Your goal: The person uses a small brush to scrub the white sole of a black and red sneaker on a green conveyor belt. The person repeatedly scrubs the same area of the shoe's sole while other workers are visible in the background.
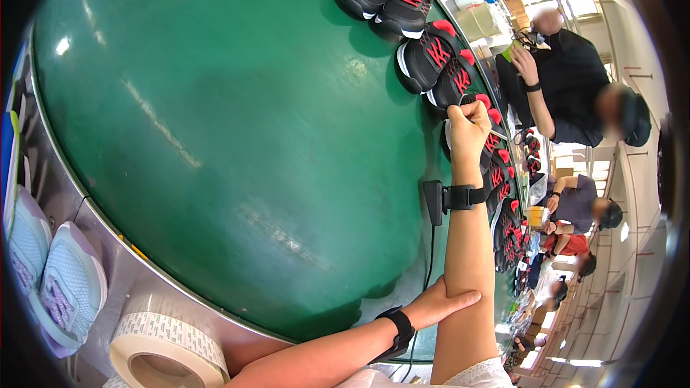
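My right hand (468, 128) is closed in a pinch, reaching over a row of black sneakers with red laces. A thin, pale, stick-like thing (497, 134) pokes out of its fingers; its exact kind is too small to tell. Just beyond the fist lies a black sneaker (454, 80), and more sneakers are partly hidden behind the hand and forearm. Across my right forearm rests my left hand (442, 303), its visible fingers stretched out, holding no object. Both wrists wear black straps; a black box with a cable sits at the right one.
A green tabletop (215, 172) with a metal rim curves around on the left. Light blue shoes (68, 287) and a roll of printed tape (162, 352) lie at lower left. Along the right, a person in black (568, 79) and several others work beside more shoes.
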A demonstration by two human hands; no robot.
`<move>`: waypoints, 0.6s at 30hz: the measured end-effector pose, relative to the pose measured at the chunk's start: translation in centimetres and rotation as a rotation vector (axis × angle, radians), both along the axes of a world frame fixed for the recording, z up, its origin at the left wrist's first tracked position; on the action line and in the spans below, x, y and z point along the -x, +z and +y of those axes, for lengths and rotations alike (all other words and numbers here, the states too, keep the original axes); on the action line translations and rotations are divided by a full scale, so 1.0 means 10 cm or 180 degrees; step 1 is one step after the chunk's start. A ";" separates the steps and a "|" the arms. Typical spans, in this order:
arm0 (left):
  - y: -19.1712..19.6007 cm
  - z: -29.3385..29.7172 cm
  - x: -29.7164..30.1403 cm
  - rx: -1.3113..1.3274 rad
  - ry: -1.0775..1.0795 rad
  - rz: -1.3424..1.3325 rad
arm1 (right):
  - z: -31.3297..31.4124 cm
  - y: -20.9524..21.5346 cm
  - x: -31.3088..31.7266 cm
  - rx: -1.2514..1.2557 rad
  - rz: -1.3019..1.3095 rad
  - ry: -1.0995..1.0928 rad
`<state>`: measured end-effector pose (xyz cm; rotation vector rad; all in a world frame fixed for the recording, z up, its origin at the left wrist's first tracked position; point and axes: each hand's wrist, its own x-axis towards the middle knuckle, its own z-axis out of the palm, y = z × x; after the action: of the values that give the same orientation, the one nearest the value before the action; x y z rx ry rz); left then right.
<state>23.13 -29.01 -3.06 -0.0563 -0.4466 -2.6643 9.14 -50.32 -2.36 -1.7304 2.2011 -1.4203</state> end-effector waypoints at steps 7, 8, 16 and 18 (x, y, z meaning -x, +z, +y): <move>-0.07 0.04 0.04 0.0029 -0.0040 0.0023 | 0.01 0.01 0.02 0.0096 -0.0006 -0.0056; -0.08 0.06 0.06 0.0031 -0.0036 0.0045 | 0.02 0.00 0.03 0.0080 -0.0023 -0.0059; -0.05 -0.08 -0.10 0.0106 -0.0184 0.0041 | 0.08 -0.07 0.08 -0.0004 -0.0199 -0.0155; -0.06 -0.08 -0.10 0.0153 -0.0190 0.0075 | 0.09 -0.06 0.07 -0.0003 -0.0222 -0.0146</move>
<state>24.14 -29.79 -3.70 -0.1172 -0.5087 -2.7085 8.39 -49.41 -2.99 -1.6140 2.2193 -1.4652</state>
